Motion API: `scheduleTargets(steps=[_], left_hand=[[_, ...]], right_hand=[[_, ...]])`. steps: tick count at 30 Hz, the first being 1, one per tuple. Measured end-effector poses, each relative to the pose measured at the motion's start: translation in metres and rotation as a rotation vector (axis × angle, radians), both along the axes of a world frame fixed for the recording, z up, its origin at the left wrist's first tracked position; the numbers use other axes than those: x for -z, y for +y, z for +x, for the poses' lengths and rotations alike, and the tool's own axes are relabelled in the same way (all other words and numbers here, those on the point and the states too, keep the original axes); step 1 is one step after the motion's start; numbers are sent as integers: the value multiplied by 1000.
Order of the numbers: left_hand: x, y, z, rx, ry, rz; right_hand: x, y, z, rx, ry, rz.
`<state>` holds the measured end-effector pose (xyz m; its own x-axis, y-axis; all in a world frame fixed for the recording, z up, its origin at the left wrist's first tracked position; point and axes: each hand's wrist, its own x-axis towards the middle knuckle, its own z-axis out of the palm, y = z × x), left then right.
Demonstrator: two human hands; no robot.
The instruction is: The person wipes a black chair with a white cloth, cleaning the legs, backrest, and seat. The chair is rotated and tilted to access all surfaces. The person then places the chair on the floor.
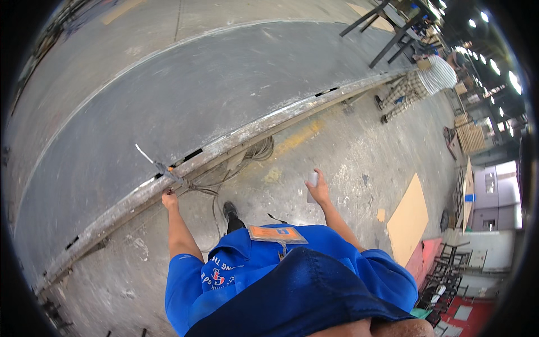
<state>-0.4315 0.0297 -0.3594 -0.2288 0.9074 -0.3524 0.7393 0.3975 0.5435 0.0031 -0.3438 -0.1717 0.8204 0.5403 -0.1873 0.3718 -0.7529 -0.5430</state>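
My left hand (168, 199) is closed at the near edge of a long grey work surface (224, 84); a small dark thing shows at its fingers, too small to name. Just beyond that hand, a tool with a thin white rod and an orange part (169, 168) lies across the surface's edge. Grey hoses (202, 187) run from it over the edge toward the floor. My right hand (320, 192) is wrapped around a pale, whitish cylinder (312, 186), held upright over the floor, apart from the surface.
A hose coil (260, 149) hangs beside the surface's edge. Dark-legged furniture (387, 33) stands on the far right of the surface, near a person in a striped top (439, 74). Cardboard (408, 219) lies on the floor to the right, with stacked dark chairs (446, 269) behind.
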Motion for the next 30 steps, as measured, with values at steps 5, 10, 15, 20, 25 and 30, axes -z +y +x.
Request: scheduleTargets(steps=[5,10,15,20,25,30], left_hand=[[72,44,10,142,167,-110],[101,39,19,106,140,-125],[96,30,29,83,131,-118],[92,33,39,86,119,-105],[91,28,43,14,84,-102],[94,22,48,-103,38,-96]], right_hand=[[-8,21,-47,-84,65,-320],[19,-47,-65,93,151,-641],[24,-93,-66,253,173,-703],[30,-65,-69,148,238,-610],[38,-15,-67,-35,269,-497],[44,13,-50,-136,209,-462]])
